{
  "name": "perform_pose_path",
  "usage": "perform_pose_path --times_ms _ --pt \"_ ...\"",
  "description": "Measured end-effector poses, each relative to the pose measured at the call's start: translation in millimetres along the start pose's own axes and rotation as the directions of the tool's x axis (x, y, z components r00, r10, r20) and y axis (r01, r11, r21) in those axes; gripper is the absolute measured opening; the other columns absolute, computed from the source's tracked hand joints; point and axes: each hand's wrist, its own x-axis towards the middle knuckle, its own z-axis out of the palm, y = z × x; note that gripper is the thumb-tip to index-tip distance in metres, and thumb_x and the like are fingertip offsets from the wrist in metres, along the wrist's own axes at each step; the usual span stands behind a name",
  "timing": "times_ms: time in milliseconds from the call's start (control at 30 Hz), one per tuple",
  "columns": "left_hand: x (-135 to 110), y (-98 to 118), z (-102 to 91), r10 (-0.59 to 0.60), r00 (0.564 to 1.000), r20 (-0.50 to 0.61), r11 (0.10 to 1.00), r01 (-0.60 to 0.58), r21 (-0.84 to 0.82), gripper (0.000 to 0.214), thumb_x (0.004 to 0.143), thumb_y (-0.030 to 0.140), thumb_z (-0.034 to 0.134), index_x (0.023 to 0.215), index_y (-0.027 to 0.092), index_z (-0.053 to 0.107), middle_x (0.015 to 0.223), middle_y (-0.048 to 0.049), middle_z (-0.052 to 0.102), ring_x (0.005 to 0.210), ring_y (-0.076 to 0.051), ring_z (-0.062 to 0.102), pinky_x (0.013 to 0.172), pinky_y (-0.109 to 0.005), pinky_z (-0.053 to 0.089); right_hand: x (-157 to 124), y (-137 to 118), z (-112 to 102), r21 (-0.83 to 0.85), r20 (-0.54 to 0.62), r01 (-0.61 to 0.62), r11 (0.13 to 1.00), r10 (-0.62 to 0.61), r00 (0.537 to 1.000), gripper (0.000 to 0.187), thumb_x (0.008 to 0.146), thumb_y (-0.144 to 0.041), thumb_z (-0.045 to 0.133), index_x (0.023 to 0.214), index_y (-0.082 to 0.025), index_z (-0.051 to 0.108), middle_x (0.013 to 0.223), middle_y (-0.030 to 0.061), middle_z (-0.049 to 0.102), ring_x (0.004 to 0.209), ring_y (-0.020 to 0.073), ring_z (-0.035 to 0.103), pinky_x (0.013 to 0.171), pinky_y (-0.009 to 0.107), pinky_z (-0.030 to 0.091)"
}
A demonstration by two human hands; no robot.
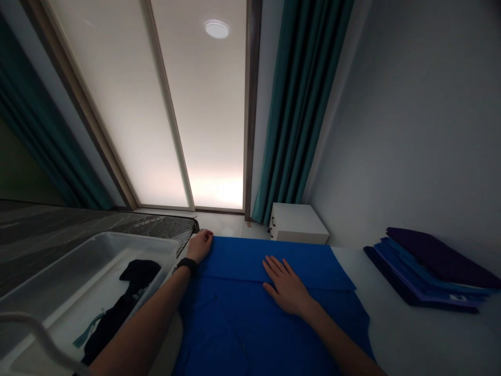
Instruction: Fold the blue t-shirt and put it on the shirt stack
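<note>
A bright blue garment (250,318) lies spread on a white table (410,334), its far part folded over towards me. My left hand (200,244), with a black watch on the wrist, grips the garment's far left corner, fingers curled on the cloth. My right hand (285,284) lies flat on the garment near the fold's edge, fingers stretched out and apart, holding nothing.
A clear plastic bin (97,250) at the left holds dark clothes (117,308). A stack of folded blue and purple garments (430,271) sits at the right. A white cabinet (297,223), teal curtains (301,104) and a lit window lie beyond.
</note>
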Motion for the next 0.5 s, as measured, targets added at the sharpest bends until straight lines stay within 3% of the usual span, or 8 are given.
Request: perform_pose_path --times_ms 133,233,367,500 --pt "-6.2 5.7 -4.1 0.028 0.999 -0.040 0.998 -0.025 0.062 0.031 0.092 0.021 0.040 0.111 0.013 0.063 0.109 -0.0118 0.065 0.102 -0.022 0.061 0.089 -0.033 0.044 -0.5 1.0 3.9 -0.014 -0.025 0.008 1.000 -0.009 1.000 0.063 0.097 -0.056 0.013 0.152 -0.027 0.009 0.159 -0.0033 0.005 0.146 0.0182 0.002 0.118 0.042 0.000" --pt "-19.0 16.5 -4.1 0.125 0.992 -0.025 0.987 -0.122 0.103 0.038 0.093 0.028 0.041 0.127 0.018 0.056 0.130 -0.0110 0.057 0.124 -0.025 0.049 0.102 -0.038 0.037 0.7 1.8 5.5 -0.012 -0.032 0.014 1.000 -0.014 0.999 0.064 0.096 -0.058 0.014 0.152 -0.027 0.010 0.159 -0.0028 0.006 0.146 0.0188 0.004 0.119 0.043 0.000" --pt "-37.8 28.3 2.8 0.270 0.952 0.146 0.934 -0.296 0.202 0.050 0.096 0.041 0.037 0.142 0.023 0.041 0.152 -0.0059 0.037 0.141 -0.022 0.030 0.114 -0.040 0.024 2.2 2.6 7.4 -0.016 -0.043 0.018 1.000 -0.019 0.999 0.068 0.095 -0.062 0.014 0.152 -0.026 0.013 0.159 -0.0013 0.009 0.146 0.0199 0.006 0.119 0.044 0.001" --pt "-44.7 26.6 9.2 0.175 0.950 0.259 0.928 -0.247 0.278 0.058 0.097 0.049 0.026 0.147 0.019 0.033 0.156 -0.0070 0.026 0.145 -0.022 0.020 0.116 -0.044 0.018 2.4 3.5 8.5 -0.017 -0.052 0.021 1.000 -0.022 0.998 0.067 0.095 -0.063 0.014 0.152 -0.027 0.013 0.159 -0.0017 0.009 0.146 0.0196 0.006 0.119 0.044 0.001"
